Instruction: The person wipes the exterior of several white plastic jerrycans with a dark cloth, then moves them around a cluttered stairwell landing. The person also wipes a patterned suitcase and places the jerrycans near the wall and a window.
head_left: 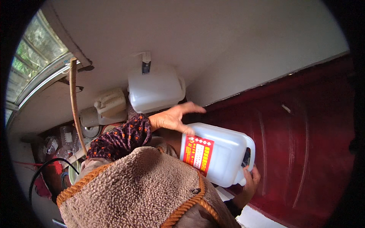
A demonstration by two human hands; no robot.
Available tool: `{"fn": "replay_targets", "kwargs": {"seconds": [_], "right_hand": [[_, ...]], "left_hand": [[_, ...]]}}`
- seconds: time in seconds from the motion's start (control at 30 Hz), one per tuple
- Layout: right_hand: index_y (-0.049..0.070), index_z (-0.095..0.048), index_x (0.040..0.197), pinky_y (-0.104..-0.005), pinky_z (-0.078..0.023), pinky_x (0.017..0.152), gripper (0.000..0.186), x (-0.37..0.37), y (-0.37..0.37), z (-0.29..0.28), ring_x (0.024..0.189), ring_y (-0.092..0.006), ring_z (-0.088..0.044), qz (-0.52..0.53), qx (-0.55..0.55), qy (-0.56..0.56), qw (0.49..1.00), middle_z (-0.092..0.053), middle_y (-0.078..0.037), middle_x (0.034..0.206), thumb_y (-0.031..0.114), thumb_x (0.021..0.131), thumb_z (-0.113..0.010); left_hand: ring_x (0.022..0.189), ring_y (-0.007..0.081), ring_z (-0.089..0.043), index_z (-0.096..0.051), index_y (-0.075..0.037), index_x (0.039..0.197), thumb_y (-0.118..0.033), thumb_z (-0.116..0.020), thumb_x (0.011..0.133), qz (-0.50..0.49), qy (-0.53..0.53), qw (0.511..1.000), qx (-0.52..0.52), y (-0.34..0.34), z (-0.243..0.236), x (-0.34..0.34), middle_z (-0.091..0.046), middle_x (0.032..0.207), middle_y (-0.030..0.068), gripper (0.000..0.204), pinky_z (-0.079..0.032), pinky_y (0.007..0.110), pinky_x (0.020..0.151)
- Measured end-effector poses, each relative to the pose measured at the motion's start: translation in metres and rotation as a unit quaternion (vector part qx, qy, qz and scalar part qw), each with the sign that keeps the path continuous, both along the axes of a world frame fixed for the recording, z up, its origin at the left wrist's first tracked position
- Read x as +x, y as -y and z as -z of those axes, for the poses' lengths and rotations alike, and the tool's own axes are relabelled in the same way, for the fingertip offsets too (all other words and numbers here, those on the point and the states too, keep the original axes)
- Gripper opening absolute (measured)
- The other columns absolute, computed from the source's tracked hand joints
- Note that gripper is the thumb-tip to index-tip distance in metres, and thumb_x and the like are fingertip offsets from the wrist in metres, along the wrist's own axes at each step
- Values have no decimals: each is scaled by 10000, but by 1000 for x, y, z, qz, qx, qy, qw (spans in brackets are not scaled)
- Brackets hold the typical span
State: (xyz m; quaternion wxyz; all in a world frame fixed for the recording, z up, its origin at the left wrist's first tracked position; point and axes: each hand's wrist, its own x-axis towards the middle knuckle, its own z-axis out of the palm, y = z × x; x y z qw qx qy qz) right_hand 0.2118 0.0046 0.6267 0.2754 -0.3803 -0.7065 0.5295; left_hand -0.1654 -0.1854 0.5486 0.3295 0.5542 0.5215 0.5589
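My right grip (250, 183), right of the lower middle of the frame, is curled round the handle end of a white plastic jug (224, 152), beside its short spout (242, 182). The jug lies tilted on its side just right of the centre, its handle (251, 150) toward the right and its base toward my other arm. A red label (197, 154) with yellow print covers the part of it nearest the base.

My left grip (173, 118), near the centre, holds nothing; the fingers are spread and a little blurred. Its thumb is at the upper left corner of the jug, and I cannot tell whether it touches. That arm wears a dark purple sleeve (121, 136) dotted with orange flowers, and a nubbly beige garment (137, 186) edged with orange cord fills the lower middle.

Above my left arm, in the upper middle, a larger whitish jug (156, 91) stands by the pale wall (235, 38), with a dingy beige jug (111, 106) just left of it. A thin wooden stick (74, 98) leans down the left side, near some clear bottles (66, 135); a black cable (42, 167) bends below them. A window (36, 57) is at the upper left, and a dark red surface (315, 152) takes up the right side.
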Motion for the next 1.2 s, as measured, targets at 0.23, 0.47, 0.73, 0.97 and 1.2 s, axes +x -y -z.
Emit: {"fn": "replay_targets", "kwargs": {"seconds": [0.23,0.47,0.73,0.97,1.2], "right_hand": [[2,-615,818,-319,-411,721,197,-1,-102,68,771,-136,-494,63,43,99,992,-535,3,790,178,816,-703],[-11,-621,782,-374,-452,711,218,-1,-98,103,746,-252,-575,52,247,183,950,-600,-122,773,169,777,-744],[-11,-644,792,-345,-451,674,239,9,-105,143,696,-182,-555,65,164,186,967,-608,-77,729,211,800,-734],[4,-651,776,-319,-448,655,230,8,-124,170,676,-137,-538,69,139,169,973,-592,-38,679,221,801,-724],[15,-659,796,-383,-465,686,245,11,-135,197,706,-248,-604,40,169,202,964,-627,-136,733,251,787,-724]], "left_hand": [[970,304,-620,-589,-4,1170,-408,-874,658,-689,-90,715,-81,-19,51,-114,-633,1050,182,712,-515,414,825],[1094,384,-595,-600,2,1169,-414,-848,648,-711,-95,686,-121,-39,71,-190,-614,1185,219,711,-489,464,913],[1002,311,-659,-616,-10,1105,-231,-755,712,-655,-7,753,-60,-41,75,-191,-692,1054,156,472,-508,390,862],[955,136,-588,-615,14,1103,-43,-632,646,-272,112,955,29,-13,-31,-111,-656,994,51,461,-441,288,919],[942,276,-636,-650,55,991,-325,-764,758,182,35,978,93,-25,-164,-18,-666,999,163,461,-492,390,830]]}}
